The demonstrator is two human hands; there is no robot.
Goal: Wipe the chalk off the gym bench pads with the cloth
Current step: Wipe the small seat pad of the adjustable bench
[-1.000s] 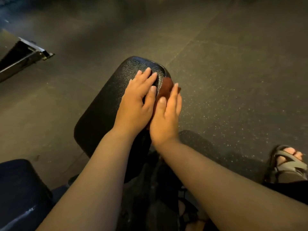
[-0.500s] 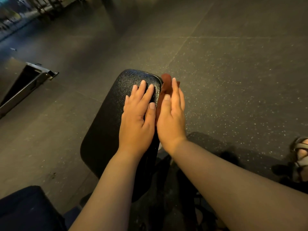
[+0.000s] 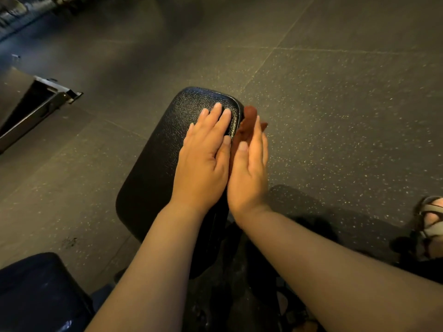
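R hand slid back w/ cloth beside black pad; speckled floor.

The surface is black all over, with a fine pebbled grain like leather that catches small pale glints toward its far end. The cloth at its right edge is a plain reddish brown with no print that can be made out. The floor is dark grey, flecked all over with tiny pale yellowish-white specks and crossed by thin lighter seam lines that mark out large squares. A second pad at the lower left is very dark blue, nearly black, with a glossy highlight. The metal frame at the left is black with silvery-grey edges. The sandal at the right edge has pale grey-beige straps.
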